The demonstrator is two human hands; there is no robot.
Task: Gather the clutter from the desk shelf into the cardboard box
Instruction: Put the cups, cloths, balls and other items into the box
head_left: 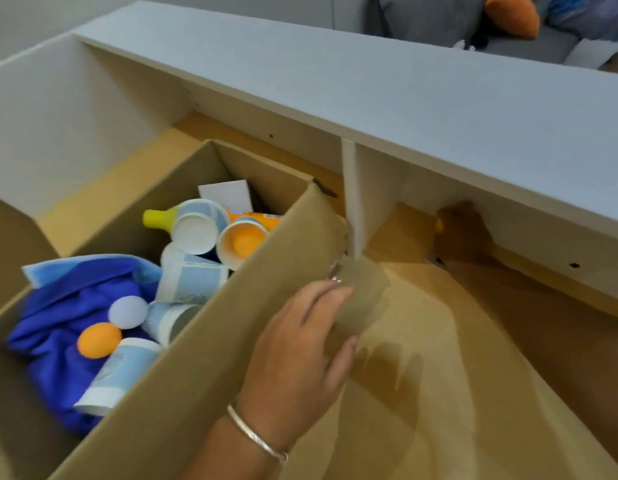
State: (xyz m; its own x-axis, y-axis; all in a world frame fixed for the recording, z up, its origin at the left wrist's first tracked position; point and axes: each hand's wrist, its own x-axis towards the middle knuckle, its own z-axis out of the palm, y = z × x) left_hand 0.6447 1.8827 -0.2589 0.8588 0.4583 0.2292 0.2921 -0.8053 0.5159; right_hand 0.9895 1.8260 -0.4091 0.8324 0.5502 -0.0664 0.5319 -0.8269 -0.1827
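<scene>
The left hand (pixel 300 344) lies on the near flap of the box (pixel 210 344), fingers loosely curled round a clear glass (pixel 359 299) at the flap's top edge. The right hand (pixel 463 230) reaches into the shadowed shelf (pixel 404 109) bay — an orange ball (pixel 439 225) shows at its fingers, but I cannot tell whether they grip it. Inside the box: cups (pixel 196 233), a blue cloth (pixel 68 306) and balls (pixel 99 340).

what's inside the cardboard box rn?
Cardboard box holds paper cups, blue cloth, an orange ball, a white ball, a yellow-capped bottle. Anything under the cloth is hidden.
</scene>
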